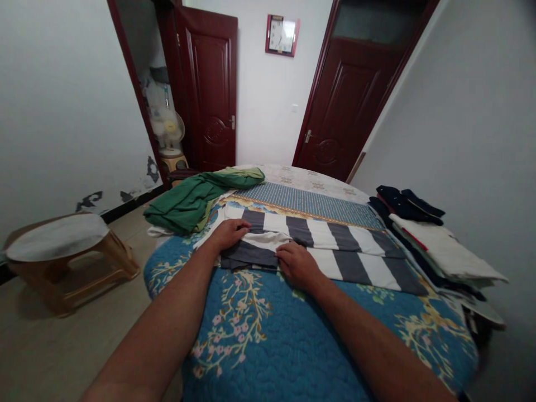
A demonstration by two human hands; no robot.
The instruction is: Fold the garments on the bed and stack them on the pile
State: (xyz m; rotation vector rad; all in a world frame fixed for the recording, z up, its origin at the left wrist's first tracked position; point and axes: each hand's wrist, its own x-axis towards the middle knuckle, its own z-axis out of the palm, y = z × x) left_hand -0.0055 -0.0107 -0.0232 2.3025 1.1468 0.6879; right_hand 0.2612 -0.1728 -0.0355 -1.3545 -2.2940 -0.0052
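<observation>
A garment in broad grey and white stripes (322, 234) lies in a long flat strip across the table, with its left end folded over itself. My left hand (232, 231) is at that left end, its fingers closed on the cloth near the far edge. My right hand (297, 263) pinches the edge of the folded part nearer to me. Between the two hands the cloth is slightly rumpled. What kind of garment it is cannot be made out.
A blue flowered quilted cover (268, 346) lies over the table. Green clothing (188, 201) is heaped at the left edge. Folded clothes (444, 245) are stacked at the right edge. A brown stool (96, 279) stands on the floor at left.
</observation>
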